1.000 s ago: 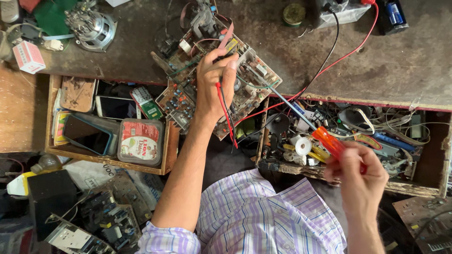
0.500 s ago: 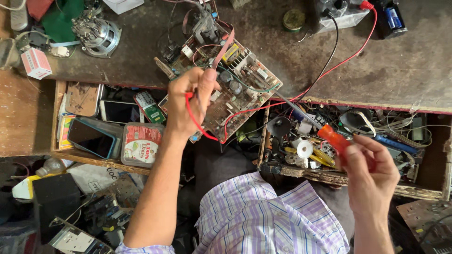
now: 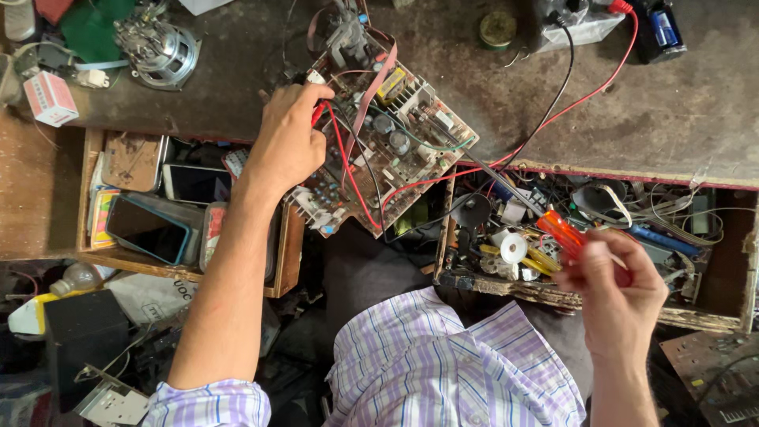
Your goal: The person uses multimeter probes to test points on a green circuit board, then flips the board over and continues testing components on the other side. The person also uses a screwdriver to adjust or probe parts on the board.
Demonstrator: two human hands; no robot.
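Since a moment ago your left hand (image 3: 288, 146) has slid leftward along the circuit board (image 3: 387, 142), from its middle to its upper left edge, while your right hand (image 3: 617, 289) has barely shifted over the open drawer. Closest to you, your checked purple-and-white shirt (image 3: 443, 372) fills the bottom of the view. Just beyond it, your right hand is closed around an orange-handled screwdriver (image 3: 563, 233), the handle poking out up and to the left of your fingers; the grip is firm on it, held above the right drawer (image 3: 711, 320), which is packed with wires, tape rolls and small tools. Over on the left, the other open drawer (image 3: 285, 253) holds several phones, one dark-screened phone (image 3: 149, 229) lying on top. Further out, your left hand sits at the board's edge, fingers pinched narrow around a red probe (image 3: 318, 115), its tip touching the board near the corner. The board lies tilted, half on the counter (image 3: 672, 119), half overhanging the gap between the drawers. A red lead (image 3: 585, 99) and a black lead (image 3: 557, 103) run from the board up to the far right. At the far left of the counter sits a metal motor part (image 3: 162, 49), with a small red-and-white box (image 3: 49, 99) beside it.
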